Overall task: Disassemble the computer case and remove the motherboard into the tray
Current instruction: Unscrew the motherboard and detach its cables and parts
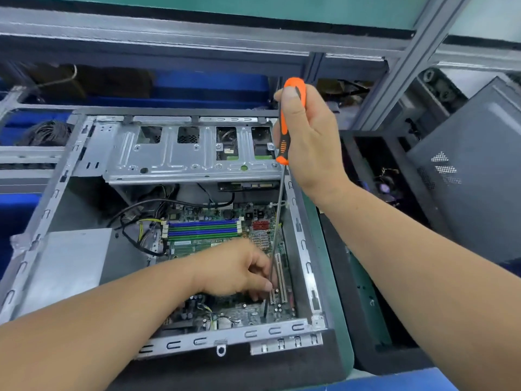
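Right hand (307, 136) grips the orange-handled screwdriver (290, 119); left hand (239, 269) pinches its shaft. The green motherboard (225, 238) is stiff and fragile: lift by its edges.

Green-topped bench (324, 249) carries the open computer case (304, 249), lying on its side near the front edge. Just right of it, a black tray-like unit (346, 306) sits on the same surface. A dark perforated side panel (473, 179) stands tilted further right.

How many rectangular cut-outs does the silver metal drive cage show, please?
4, across the silver metal drive cage: two small cut-outs left, two taller right; the right hand may hide more.
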